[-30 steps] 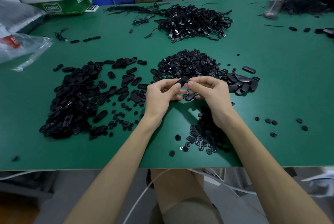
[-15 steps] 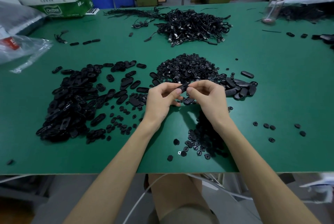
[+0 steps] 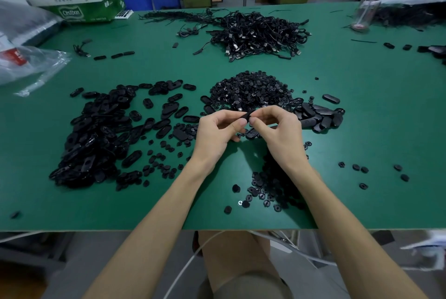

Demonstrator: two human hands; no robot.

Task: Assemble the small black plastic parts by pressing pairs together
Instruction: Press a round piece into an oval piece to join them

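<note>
Left hand (image 3: 214,130) and right hand (image 3: 277,127) both curled, pinching one small black part (image 3: 246,115) between fingertips, held just above the green surface (image 3: 362,105) in front of the pile of round pieces (image 3: 251,91). Oval shells (image 3: 96,134) lie heaped at left. Judgement: part is light, stiff, smooth plastic; grip at edges so thumbs can press centre.

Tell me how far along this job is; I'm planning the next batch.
Possibly done: a small heap of closed oval pieces to the right of the hands. In hand: the left hand and right hand pinch one black part together. Left: the big pile of open oval shells and the mound of small round parts, so most of the work remains.
</note>
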